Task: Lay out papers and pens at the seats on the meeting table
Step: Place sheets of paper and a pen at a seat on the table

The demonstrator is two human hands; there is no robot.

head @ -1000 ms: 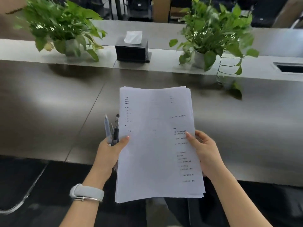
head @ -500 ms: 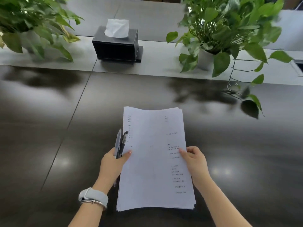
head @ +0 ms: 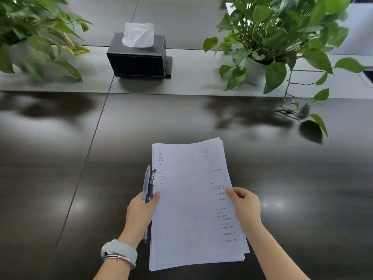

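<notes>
A stack of white printed papers (head: 191,201) hangs over the dark glossy meeting table (head: 60,168), held from both sides. My left hand (head: 141,211) grips the stack's left edge with the thumb on top, and the same hand holds a bundle of pens (head: 148,184) that stick up beside the sheets. My right hand (head: 245,205) pinches the right edge of the stack, thumb on the top sheet. The fingers under the paper are hidden.
A black tissue box (head: 138,55) stands on the grey centre strip of the table. A leafy potted plant (head: 34,33) is at the far left and another (head: 280,37) at the far right, its vine trailing onto the dark surface. A dark slot (head: 368,75) shows at the right edge.
The view has moved forward and down over the table, so the near edge and floor are out of sight. The stack sits lower over the tabletop; both hands keep the same hold.
</notes>
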